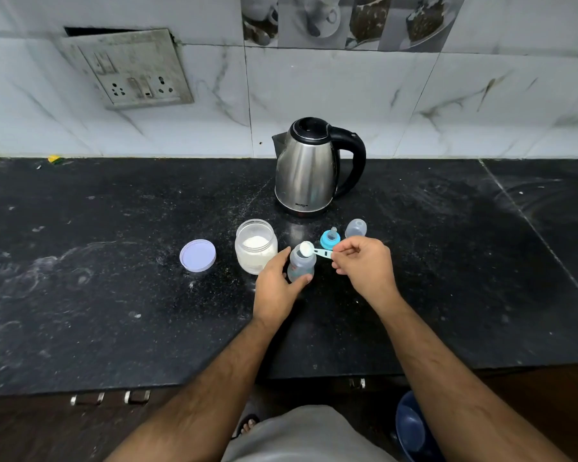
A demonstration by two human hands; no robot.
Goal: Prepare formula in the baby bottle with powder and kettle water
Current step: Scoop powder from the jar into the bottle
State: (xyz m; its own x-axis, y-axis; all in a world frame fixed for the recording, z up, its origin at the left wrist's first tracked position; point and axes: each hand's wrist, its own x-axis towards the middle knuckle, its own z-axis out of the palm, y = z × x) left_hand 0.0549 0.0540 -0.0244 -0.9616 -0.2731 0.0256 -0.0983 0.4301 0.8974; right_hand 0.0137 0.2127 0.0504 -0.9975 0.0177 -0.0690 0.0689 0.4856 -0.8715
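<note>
A small clear baby bottle (301, 263) stands upright and uncapped on the black counter (114, 278). My left hand (277, 285) grips its body from the left. My right hand (364, 265) pinches the handle of a pale blue scoop (314, 251), whose bowl of white powder sits right over the bottle's mouth. An open clear jar of white powder (256, 245) stands just left of the bottle. A steel kettle (309, 168) with a black handle stands behind, lid down.
The jar's lilac lid (198, 255) lies to the left. The blue teat ring (330, 239) and clear bottle cap (356, 227) sit behind my right hand. A socket plate (127, 70) hangs on the tiled wall. A blue bowl-like object (411, 428) is on the floor below the counter edge.
</note>
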